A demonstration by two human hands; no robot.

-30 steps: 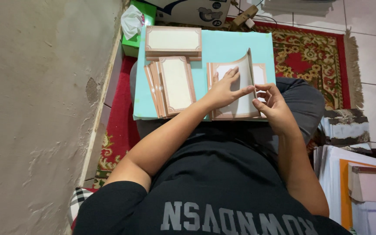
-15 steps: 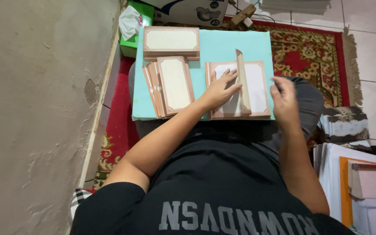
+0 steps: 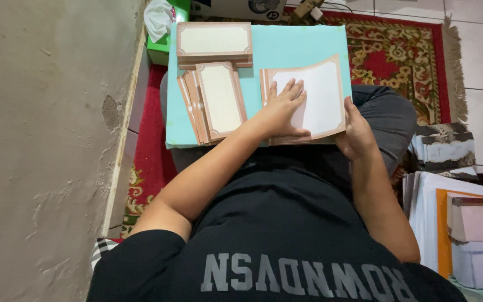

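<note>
Wall: on my far left I see a bare plaster wall (image 3: pixel 40 140), with a green box (image 3: pixel 166 45) at its foot.
Board: a pale blue board (image 3: pixel 303 45) lies across the person's lap and carries all the cards.
Stack at top: a squared pile of cream cards with brown borders (image 3: pixel 213 42) sits on the board's upper left corner.
Fanned stack: just below it, a second pile (image 3: pixel 216 100) is spread slightly sideways and stands lengthwise.
Left hand: I see the left hand (image 3: pixel 283 109) flat, fingers spread wide, pressing down on the white card; it grips nothing.
White card: the open card (image 3: pixel 322 92) lies on the board's right half, blank white side up, its top edge curling a little.
Right hand: the right hand (image 3: pixel 356 131) pinches the card's lower right edge, thumb on top; its fingers are hidden underneath.
Handling: I judge the card light, thin and bendy, easy to crease and apt to slide on the smooth board; best taken by an edge or corner while a flat palm holds it.
Rug: a red patterned rug (image 3: pixel 403 50) lies beneath.
Paper piles: more stacked sheets (image 3: pixel 465 229) stand at the far right.
</note>
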